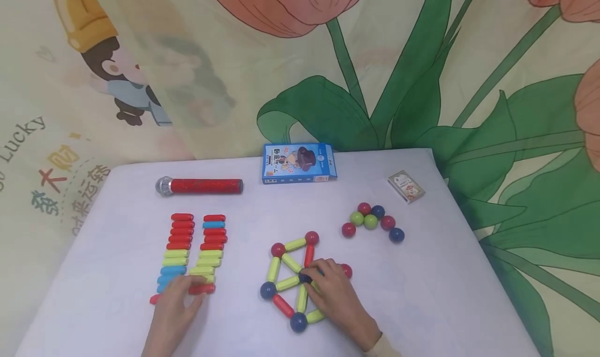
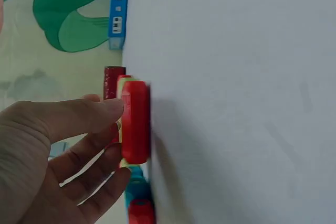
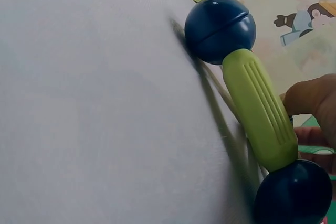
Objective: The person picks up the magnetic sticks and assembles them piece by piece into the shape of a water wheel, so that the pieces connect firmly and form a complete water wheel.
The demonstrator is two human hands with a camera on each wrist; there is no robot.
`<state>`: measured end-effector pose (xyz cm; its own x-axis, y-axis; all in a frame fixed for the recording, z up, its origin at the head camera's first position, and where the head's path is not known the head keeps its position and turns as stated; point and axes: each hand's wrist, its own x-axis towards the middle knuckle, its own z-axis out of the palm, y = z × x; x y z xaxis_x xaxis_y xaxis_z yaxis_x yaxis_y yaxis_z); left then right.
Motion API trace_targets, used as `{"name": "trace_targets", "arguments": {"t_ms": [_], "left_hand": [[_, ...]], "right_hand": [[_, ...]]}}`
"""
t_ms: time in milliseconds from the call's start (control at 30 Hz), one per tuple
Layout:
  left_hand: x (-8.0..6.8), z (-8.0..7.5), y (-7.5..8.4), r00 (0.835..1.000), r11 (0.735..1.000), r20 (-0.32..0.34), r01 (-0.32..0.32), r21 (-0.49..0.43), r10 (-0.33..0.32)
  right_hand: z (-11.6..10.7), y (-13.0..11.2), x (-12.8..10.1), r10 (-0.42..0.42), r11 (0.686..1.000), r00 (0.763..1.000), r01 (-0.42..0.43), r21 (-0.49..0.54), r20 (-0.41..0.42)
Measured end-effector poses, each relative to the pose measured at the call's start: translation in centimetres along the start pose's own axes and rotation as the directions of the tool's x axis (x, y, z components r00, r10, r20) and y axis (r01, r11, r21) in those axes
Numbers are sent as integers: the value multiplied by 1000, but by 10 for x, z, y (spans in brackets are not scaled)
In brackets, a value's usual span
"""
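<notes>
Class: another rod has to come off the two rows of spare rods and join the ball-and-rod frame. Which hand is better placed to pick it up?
Probably the left hand: its fingers already touch a red rod at the near end of the rows, while the right hand rests on the frame.

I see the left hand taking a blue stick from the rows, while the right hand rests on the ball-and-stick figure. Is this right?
Not quite: the stick is red, not blue. The left wrist view shows the left hand pinching a red stick at the rows' near end. The right hand does rest on the ball-and-stick figure.
</notes>
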<state>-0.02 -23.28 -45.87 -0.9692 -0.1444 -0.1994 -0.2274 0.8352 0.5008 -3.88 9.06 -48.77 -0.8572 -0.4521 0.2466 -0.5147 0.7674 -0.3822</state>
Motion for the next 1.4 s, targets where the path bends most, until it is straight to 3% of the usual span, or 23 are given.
{"name": "trace_targets", "arguments": {"t_ms": [233, 400, 567, 667, 733, 833, 933, 1033, 1100, 1267, 1400], "left_hand": [[-1, 9, -6, 997, 998, 60, 53, 28, -54], [2, 14, -10, 997, 997, 34, 69, -35, -67], [3, 16, -9, 999, 995, -22, 34, -92, -36], [7, 18, 0, 993, 990, -114, -56, -129, 42], [15, 19, 11, 977, 978, -183, -140, -152, 111], [29, 21, 32, 945, 944, -245, -266, -193, 216], [44, 19, 53, 916, 890, -257, -372, -262, 307], [57, 19, 72, 898, 841, -230, -434, -324, 374], [64, 21, 83, 896, 816, -194, -444, -370, 400], [78, 39, 99, 912, 804, -57, -386, -452, 406], [82, 55, 106, 918, 798, 27, -328, -506, 395]], "right_hand": [[3, -1, -1, 54, 998, 999, -53, -35, 5], [4, 0, -1, 73, 997, 997, -73, -27, 9], [4, -1, -2, 95, 995, 995, -95, -11, 6], [6, -2, 0, 104, 994, 995, -104, -15, -8], [8, -3, 3, 96, 995, 995, -96, -16, -11], [8, -4, 10, 58, 998, 998, -58, -21, 20], [5, -2, 16, 5, 1000, 996, -4, -10, 94], [-2, 0, 21, -40, 999, 982, 40, 5, 183], [-7, 2, 23, -61, 998, 969, 55, 30, 241], [-13, 3, 20, -92, 994, 933, 63, 95, 348], [-14, 3, 17, -110, 991, 929, 75, 111, 353]]}}
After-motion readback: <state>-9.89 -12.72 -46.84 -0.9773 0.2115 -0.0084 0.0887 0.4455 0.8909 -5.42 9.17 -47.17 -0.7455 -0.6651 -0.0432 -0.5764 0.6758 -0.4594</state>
